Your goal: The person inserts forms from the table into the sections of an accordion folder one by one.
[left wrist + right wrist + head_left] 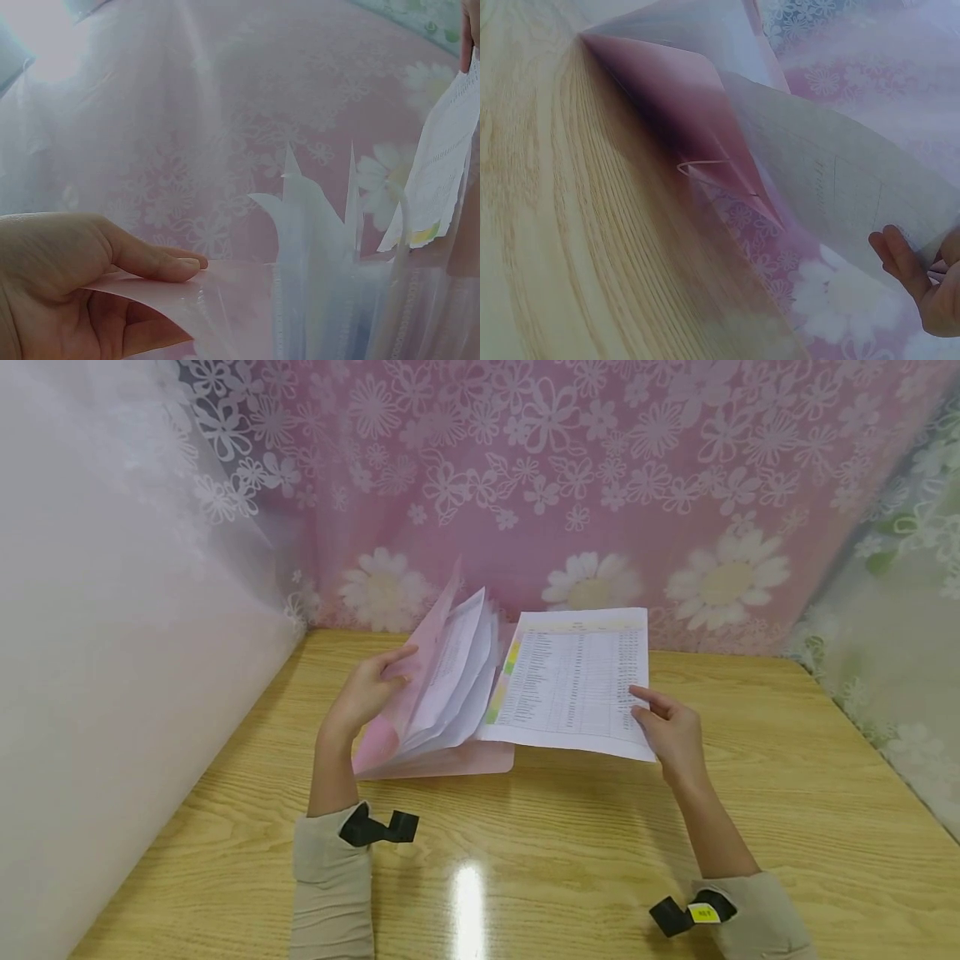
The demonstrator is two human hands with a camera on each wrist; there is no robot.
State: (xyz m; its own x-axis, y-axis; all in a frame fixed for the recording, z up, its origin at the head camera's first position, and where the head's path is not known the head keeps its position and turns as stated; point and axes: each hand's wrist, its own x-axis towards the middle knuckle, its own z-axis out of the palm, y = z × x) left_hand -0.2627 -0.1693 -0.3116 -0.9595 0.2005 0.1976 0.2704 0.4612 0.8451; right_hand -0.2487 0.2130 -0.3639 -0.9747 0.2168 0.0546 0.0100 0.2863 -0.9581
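Observation:
A pink clear-pocket folder (480,762) lies spread on the table, several white sheets (459,693) fanned up inside it. My left hand (362,695) pinches its raised front cover (420,681) between thumb and fingers. In the left wrist view the thumb lies on top of the pink cover (236,300), beside upright clear pockets (315,292). To the right, my right hand (678,739) pinches the right edge of a printed table sheet (573,681) with coloured cells down its left side. That sheet's left edge is at the folder; whether it sits in a pocket I cannot tell.
Under everything is a wood-grain table (570,835). A pink flowered curtain (480,468) hangs behind it, with a pale sheet wall (127,610) on the left and a flowered one (915,677) on the right. Black camera mounts (378,828) sit on both sleeves.

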